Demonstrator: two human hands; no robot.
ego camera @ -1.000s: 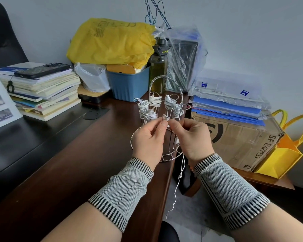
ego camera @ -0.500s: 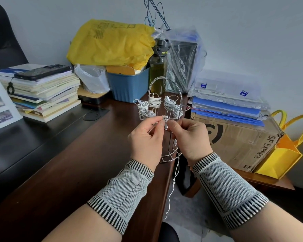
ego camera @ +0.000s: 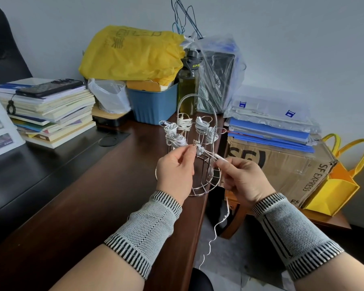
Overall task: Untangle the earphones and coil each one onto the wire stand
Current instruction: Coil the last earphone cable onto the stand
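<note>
Insp. notes, L to R.

Far L: chair [ego camera: 2, 45] behind the desk [ego camera: 76, 196]. Book stack [ego camera: 48, 114] w/ phone [ego camera: 51, 88] on top sits near the desk's back L; open dark desk surface in front of it.

Back row along the wall: clear bag [ego camera: 109, 97], blue bin [ego camera: 153, 103] under a yellow bag [ego camera: 135, 55], bottle [ego camera: 188, 80], plastic-wrapped box [ego camera: 216, 78]. All packed close, no gap between them.

Centre: stand [ego camera: 198, 143] upright at the desk's R edge, base ring just at the rim. Several white earphone coils [ego camera: 185, 123] wound on its upper loops.

Left hand [ego camera: 177, 171] in front of the stand, thumb and forefinger pinched on the earphone [ego camera: 208, 153] end beside an upper loop. Right hand [ego camera: 244, 179] just R of the stand, past the desk edge, fingers curled and gripping the same wire. Hands apart, wire taut between them. Loose cord [ego camera: 216, 225] hangs from the right hand into the gap below, off the desk.

R of gap: low table [ego camera: 324, 221] carries a carton [ego camera: 282, 164] w/ blue folders [ego camera: 269, 131] stacked on it; yellow tote [ego camera: 336, 181] beside the carton at far R.
</note>
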